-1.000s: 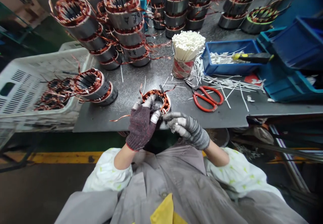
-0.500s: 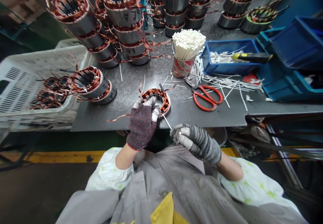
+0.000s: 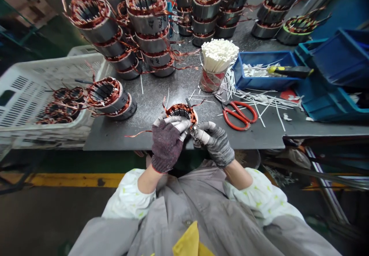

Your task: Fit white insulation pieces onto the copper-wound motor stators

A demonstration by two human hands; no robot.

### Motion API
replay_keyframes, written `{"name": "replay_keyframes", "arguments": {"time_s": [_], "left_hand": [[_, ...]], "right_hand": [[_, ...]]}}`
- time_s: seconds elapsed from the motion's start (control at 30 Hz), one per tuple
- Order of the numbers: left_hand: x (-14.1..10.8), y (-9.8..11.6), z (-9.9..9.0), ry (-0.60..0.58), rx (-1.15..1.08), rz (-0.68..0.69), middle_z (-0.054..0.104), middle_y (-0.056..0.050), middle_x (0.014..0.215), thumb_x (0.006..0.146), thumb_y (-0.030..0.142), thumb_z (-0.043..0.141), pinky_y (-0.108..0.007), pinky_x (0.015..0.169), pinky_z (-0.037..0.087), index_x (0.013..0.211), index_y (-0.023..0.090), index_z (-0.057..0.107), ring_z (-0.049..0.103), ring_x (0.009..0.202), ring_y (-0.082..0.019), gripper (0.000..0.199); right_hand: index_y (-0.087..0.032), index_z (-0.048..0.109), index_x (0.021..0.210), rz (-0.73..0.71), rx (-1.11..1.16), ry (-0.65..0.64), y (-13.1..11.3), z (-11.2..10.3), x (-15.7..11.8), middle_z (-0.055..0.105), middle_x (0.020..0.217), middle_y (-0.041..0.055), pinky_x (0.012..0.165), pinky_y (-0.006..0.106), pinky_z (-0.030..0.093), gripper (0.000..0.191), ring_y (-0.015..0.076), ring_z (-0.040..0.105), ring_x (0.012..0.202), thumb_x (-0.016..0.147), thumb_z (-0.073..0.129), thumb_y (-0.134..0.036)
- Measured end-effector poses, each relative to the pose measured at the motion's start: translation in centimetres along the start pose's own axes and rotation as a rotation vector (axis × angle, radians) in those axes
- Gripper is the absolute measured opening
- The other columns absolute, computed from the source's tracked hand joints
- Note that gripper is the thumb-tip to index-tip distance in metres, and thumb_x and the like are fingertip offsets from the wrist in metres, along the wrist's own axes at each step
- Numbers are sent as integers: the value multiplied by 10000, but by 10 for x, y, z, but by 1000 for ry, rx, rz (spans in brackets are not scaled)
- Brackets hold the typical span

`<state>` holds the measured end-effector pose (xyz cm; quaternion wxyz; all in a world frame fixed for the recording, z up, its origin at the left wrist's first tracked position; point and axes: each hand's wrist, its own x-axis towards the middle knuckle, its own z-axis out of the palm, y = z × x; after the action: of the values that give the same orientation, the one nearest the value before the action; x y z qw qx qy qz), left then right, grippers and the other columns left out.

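The right hand (image 3: 211, 142) is returning, grip pinched together, beside the wound stator (image 3: 181, 113) that the left hand (image 3: 166, 144) is clamping; white offcuts (image 3: 255, 70) are filling a blue tray (image 3: 239, 75) at two o'clock.

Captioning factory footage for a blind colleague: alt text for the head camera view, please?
A left hand in a dark knit glove grips a copper-wound motor stator at a workbench; the right hand, in a grey striped glove, is at its rim. Stacked stators, bundled white cable ties and red-handled scissors are nearby.

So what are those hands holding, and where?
The left hand grips a copper-wound motor stator by its near rim; the right hand pinches at the rim, its hold unclear.
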<state>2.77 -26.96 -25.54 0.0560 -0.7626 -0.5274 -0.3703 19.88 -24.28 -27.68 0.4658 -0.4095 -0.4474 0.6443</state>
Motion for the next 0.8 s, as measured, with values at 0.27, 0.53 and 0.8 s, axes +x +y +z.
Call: {"name": "replay_keyframes", "arguments": {"time_s": [0.27, 0.53, 0.8], "left_hand": [[4, 11, -11, -153, 209, 56, 787, -45, 1073, 954, 222, 569, -515, 1131, 370, 1274, 261, 692, 660, 1178, -267, 346], [0, 8, -16, -178, 80, 77, 761, -46, 1230, 989, 236, 552, -538, 1206, 310, 1293, 256, 654, 654, 1248, -233, 321], [0, 10, -7, -118, 70, -1, 767, -40, 1201, 972, 273, 584, -524, 1133, 362, 1180, 248, 702, 646, 1249, -256, 240]], "right_hand": [[-233, 725, 811, -204, -328, 11, 4, -1, -2, 749, 719, 3, 638, 309, 584, 142, 168, 667, 627, 803, 724, -375], [-247, 772, 964, -637, -768, -70, 9, -16, 13, 774, 933, 53, 773, 340, 567, 193, 205, 706, 840, 942, 623, -367], [-222, 707, 800, -750, -874, 60, -12, -18, 2, 706, 833, 74, 742, 383, 521, 264, 218, 639, 769, 952, 586, -400]]}}
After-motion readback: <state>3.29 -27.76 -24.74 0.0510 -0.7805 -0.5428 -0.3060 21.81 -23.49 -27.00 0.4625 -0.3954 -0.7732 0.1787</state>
